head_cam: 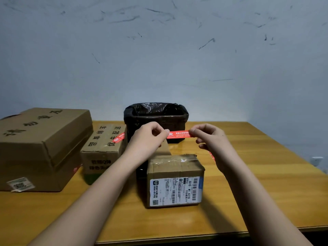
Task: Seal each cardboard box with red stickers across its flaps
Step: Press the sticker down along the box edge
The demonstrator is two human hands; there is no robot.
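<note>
At centre frame, a left hand (149, 137) and right hand (207, 137) pinch opposite ends of a red sticker (177, 134), stretched taut above a small labelled cardboard box (174, 181) on the wooden table (266, 174).

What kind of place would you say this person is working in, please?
Probably a makeshift parcel-packing spot in a plain room, not a warehouse. Cardboard boxes, one with a shipping label, sit on a wooden table against a scuffed wall, beside a bin with a black bag.
</note>
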